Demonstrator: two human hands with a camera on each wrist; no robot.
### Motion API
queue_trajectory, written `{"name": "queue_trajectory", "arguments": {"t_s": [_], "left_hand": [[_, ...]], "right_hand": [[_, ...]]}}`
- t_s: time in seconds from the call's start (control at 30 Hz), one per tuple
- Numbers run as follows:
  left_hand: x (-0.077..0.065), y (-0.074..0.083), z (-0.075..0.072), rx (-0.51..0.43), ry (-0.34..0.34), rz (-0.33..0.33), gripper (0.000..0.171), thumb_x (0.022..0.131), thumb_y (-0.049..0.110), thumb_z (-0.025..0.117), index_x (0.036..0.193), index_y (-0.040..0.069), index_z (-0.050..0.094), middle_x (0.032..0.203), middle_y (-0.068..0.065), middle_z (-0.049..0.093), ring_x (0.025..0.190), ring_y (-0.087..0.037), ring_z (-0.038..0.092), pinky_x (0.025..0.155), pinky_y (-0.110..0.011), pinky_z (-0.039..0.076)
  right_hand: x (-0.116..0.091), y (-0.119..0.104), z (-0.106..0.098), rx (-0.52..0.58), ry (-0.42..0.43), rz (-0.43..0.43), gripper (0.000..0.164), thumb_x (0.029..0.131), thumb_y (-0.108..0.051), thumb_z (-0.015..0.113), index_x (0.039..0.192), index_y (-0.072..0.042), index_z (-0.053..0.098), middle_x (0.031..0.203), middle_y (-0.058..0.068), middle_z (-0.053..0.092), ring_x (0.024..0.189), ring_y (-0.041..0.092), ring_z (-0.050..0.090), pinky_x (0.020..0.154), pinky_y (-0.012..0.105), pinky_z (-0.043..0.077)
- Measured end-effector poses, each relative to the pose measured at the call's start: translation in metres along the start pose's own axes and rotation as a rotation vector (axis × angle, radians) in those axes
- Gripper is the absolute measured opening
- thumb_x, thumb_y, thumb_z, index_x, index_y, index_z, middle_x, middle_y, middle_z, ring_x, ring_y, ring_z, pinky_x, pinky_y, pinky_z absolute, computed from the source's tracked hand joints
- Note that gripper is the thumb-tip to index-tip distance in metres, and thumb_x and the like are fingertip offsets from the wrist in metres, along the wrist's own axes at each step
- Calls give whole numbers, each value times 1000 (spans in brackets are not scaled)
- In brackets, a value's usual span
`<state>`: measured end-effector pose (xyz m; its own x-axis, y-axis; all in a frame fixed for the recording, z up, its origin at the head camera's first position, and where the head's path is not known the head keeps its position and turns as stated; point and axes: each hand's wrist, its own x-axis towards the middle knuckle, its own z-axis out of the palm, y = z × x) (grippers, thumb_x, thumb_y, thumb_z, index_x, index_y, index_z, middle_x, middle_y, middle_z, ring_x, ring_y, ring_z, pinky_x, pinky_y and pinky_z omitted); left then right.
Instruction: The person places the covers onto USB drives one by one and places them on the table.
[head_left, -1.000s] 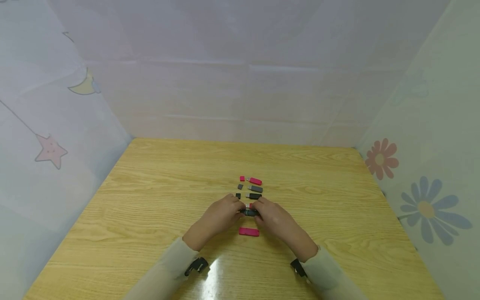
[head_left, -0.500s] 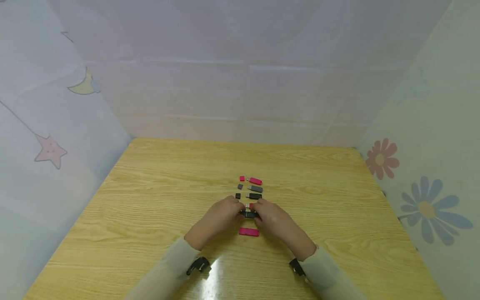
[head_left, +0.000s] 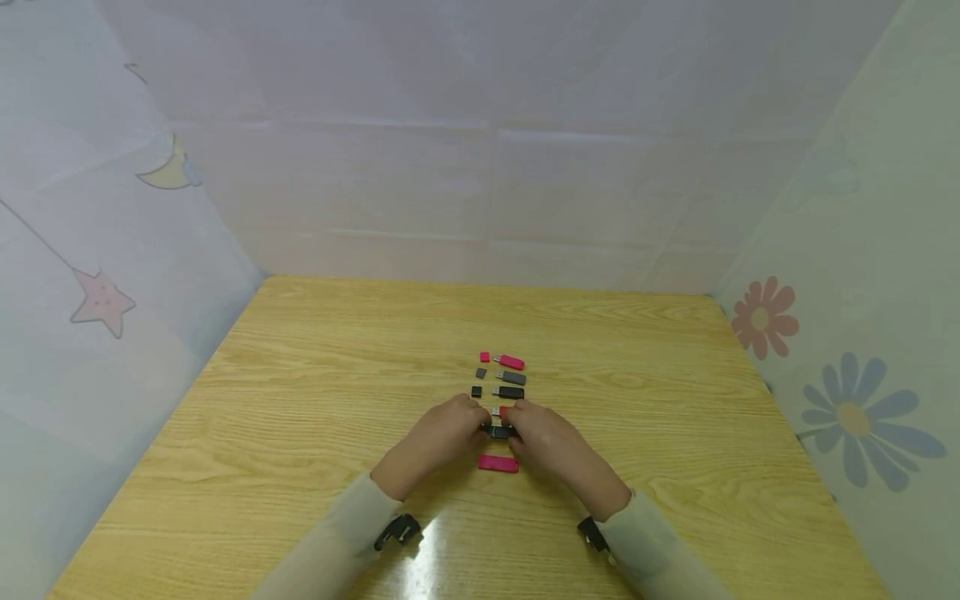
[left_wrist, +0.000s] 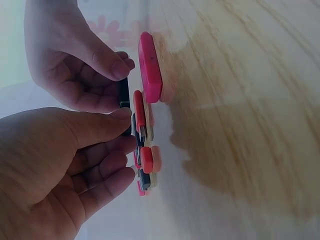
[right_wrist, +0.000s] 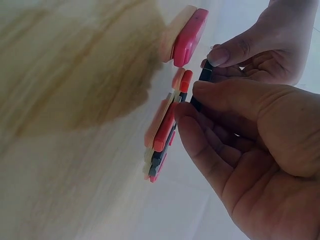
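Together, my left hand (head_left: 444, 429) and right hand (head_left: 552, 435) are pinching a dark stick (head_left: 500, 432), closed on its opposite ends, above the table (head_left: 337, 358). A pink stick (head_left: 498, 463) is lying nearer me.

No text, label, brand, number or sign can be read in any view

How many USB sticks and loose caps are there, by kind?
Sticks, connector bare: 4 (far pink stick, grey stick, black stick, red stick)
Loose caps: 4 (pink cap, grey cap, black cap, red cap)
Stick, no connector showing: 1 (near pink stick)
Held stick: 1 (dark stick)
Total: 10
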<state>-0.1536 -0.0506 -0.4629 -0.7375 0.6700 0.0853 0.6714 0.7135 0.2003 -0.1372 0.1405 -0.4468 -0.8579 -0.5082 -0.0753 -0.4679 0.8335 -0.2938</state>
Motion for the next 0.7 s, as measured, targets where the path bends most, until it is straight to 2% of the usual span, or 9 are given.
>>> {"name": "queue_trajectory", "arguments": {"t_s": [0.33, 0.7], "left_hand": [[0, 0, 3, -5, -8, 3, 5, 92, 17, 75, 89, 12, 75, 85, 4, 70, 85, -14, 62, 75, -27, 54], [0, 0, 2, -3, -13, 13, 5, 92, 16, 75, 89, 12, 74, 84, 3, 68, 84, -15, 63, 74, -27, 54]], "right_hand": [[2, 1, 2, -11, 5, -22, 10, 88, -6, 76, 94, -8, 69, 86, 0, 60, 70, 13, 53, 66, 33, 50], [3, 2, 4, -18, 22, -43, 12, 87, -5, 76, 89, -9, 66, 83, 0, 57, 67, 13, 50, 61, 32, 46]]}}
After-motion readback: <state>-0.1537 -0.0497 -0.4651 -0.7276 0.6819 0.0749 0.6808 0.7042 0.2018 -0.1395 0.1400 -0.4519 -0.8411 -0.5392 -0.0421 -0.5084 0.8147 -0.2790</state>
